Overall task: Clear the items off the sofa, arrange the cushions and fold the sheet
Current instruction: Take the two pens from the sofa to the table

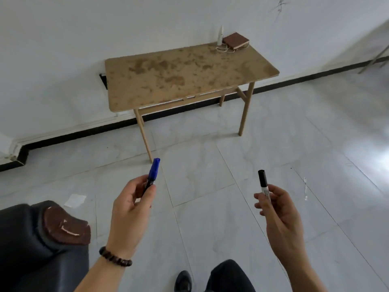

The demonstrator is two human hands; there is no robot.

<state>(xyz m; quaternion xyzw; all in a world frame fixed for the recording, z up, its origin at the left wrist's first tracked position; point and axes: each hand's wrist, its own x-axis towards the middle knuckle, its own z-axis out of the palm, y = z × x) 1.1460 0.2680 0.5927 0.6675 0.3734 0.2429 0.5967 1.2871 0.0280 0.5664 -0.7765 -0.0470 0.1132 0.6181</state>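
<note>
My left hand point(131, 209) is shut on a blue marker point(153, 172) whose cap points up and away. My right hand point(280, 213) is shut on a black-capped marker point(263, 183) with a white barrel, held upright. Both hands are raised over the tiled floor, in front of a wooden table point(147, 89) that stands against the white wall. The dark sofa's armrest point(31, 234), with a worn brown end cap, shows at the lower left. Cushions and the sheet are out of view.
On the table's far right corner lie a brown notebook point(235, 40), a white bottle point(220, 35) and a coiled cord point(224, 48). A white paper scrap point(75, 200) lies on the floor near the sofa. My shoe point(183, 281) is at the bottom.
</note>
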